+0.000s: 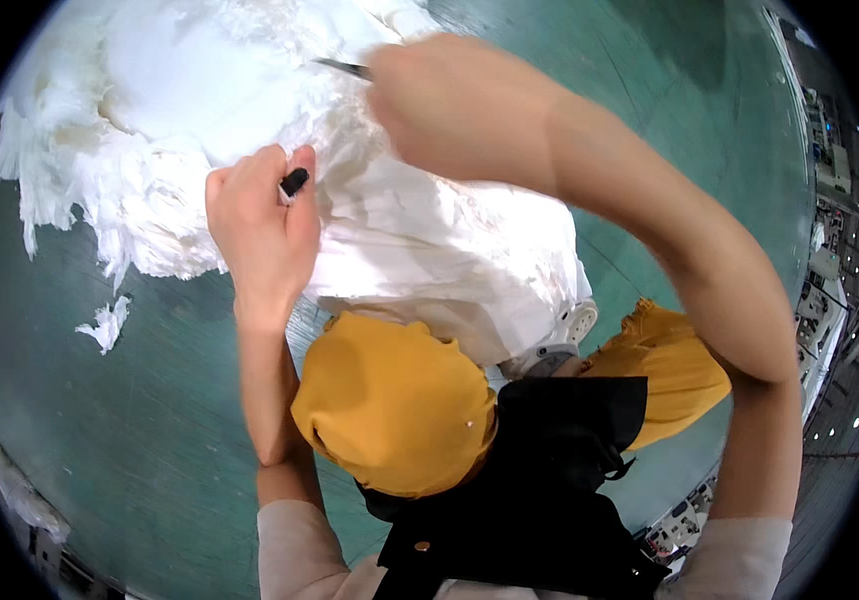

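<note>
Nearest the camera I saw my own lap — mustard-yellow trousers (390, 400) with a black apron (540, 480) hanging over them — and both forearms reaching out from the lower edge toward the work.

My left hand (260, 225) was closed in a fist around a small black-tipped tool (294, 182), its end poking out by the thumb, the knuckles pressed onto the white fabric (430, 240). My right hand (450, 105) was closed too, gripping a thin dark metal tool (345, 68) whose tip stuck out to the left; what kind of tool I couldn't tell.

The fabric lay bunched between my knees and the hands, spreading further out into a big heap of white fluffy filling (150, 120) on the green floor (100, 400). A torn scrap of it (105, 325) sat apart to the left.

I judged the stuff very light and soft — limp, shapeless, apt to shed and tear in tufts. A pinch of fluff would only pull loose; the creased woven cloth near the left fist looked the firmer place to hold.
</note>
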Demonstrator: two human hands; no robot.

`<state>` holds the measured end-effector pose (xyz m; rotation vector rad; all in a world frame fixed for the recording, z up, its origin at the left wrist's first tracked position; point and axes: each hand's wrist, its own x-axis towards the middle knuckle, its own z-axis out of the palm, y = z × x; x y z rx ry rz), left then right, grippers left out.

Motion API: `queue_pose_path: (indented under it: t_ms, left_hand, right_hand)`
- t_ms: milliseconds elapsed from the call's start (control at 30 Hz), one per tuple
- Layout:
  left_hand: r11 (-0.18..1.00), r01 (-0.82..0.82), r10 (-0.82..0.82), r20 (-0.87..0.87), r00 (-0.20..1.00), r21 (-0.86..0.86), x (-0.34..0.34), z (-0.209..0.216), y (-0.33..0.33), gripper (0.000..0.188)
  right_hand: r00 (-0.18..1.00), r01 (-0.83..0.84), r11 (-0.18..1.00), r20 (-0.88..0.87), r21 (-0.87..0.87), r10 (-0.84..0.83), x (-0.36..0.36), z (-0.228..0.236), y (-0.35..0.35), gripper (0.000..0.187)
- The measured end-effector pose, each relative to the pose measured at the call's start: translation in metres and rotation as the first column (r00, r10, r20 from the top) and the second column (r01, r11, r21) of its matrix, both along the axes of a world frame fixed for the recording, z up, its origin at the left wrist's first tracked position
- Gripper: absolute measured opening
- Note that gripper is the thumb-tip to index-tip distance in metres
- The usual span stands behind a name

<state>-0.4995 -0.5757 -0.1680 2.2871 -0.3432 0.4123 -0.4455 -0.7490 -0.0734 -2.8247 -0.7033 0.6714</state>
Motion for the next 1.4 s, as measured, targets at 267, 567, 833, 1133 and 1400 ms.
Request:
queue_pose_path:
  t_ms: [267,567,833,1133,1400]
  left_hand:
    - [1.000,0.008,-0.007,-0.038,0.999,0.019,-0.001,0.002,-0.013,0.030]
    - [1.000,-0.014,0.014,0.003,1.000,0.004,-0.002,-0.005,-0.007,0.034]
    - [1.000,-0.004,0.004,-0.001,1.000,-0.008,-0.009,0.007,-0.004,0.033]
    - [0.938,-0.150,0.083,-0.220,0.972,-0.311,-0.036,-0.003,0.028,0.017]
    - [0.975,-0.042,-0.017,-0.261,0.965,-0.216,-0.061,0.018,0.044,0.017]
  right_hand:
    - [0.897,0.249,0.954,-0.333,-0.167,-0.292,-0.125,0.003,-0.073,0.016]
    - [0.999,-0.005,0.999,-0.033,0.037,0.006,0.007,-0.017,0.003,0.014]
    - [0.935,0.276,0.961,-0.226,-0.023,-0.274,-0.160,0.006,-0.085,0.013]
    - [0.998,0.061,0.980,0.017,0.191,-0.065,-0.003,-0.020,0.013,0.019]
    - [0.924,0.345,0.921,-0.109,-0.184,-0.368,-0.108,-0.004,-0.088,0.023]
